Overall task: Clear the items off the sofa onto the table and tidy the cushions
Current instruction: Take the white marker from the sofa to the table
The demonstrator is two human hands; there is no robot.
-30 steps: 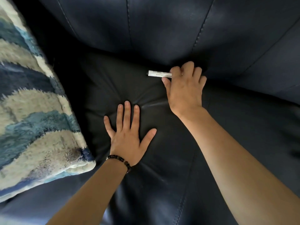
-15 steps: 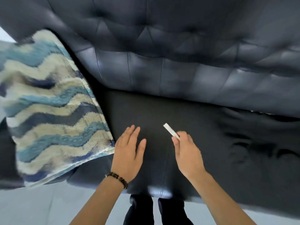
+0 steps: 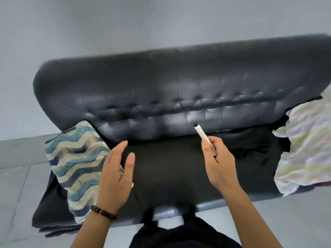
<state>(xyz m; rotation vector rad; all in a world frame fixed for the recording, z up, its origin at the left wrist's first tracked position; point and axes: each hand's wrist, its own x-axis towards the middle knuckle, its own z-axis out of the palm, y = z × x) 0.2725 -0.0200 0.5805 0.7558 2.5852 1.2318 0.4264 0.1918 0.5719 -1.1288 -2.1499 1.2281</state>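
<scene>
Both hands have lifted off the seat since a second ago, when the left one lay flat on the leather and the right one reached into the back crease for the white marker; the whole dark sofa (image 3: pixel 179 90) now shows against a pale wall.

At the left of the frame a blue-and-cream wavy cushion (image 3: pixel 77 163) lies at the sofa's left end, its upper corner against the tufted backrest and its lower corner hanging past the seat's front edge. Just right of it the left hand (image 3: pixel 116 178) hovers, a dark beaded bracelet (image 3: pixel 103 212) on the wrist. Its grip is slack: fingers nearly straight and together, thumb spread, nothing in it. The hand overlaps the cushion's right edge; whether they touch cannot be told.

Right of centre, the right hand (image 3: pixel 220 167) has its grip closed on the white marker (image 3: pixel 202 135), pinched between thumb and fingers. It is held above the seat, its free end tilted up and left in front of the backrest.

At the far right a pale cushion (image 3: pixel 308 149) with faint pink and yellow waves sits at the sofa's other end, well apart from the marker. Dark clothing (image 3: pixel 184 233) shows at the bottom centre.
</scene>
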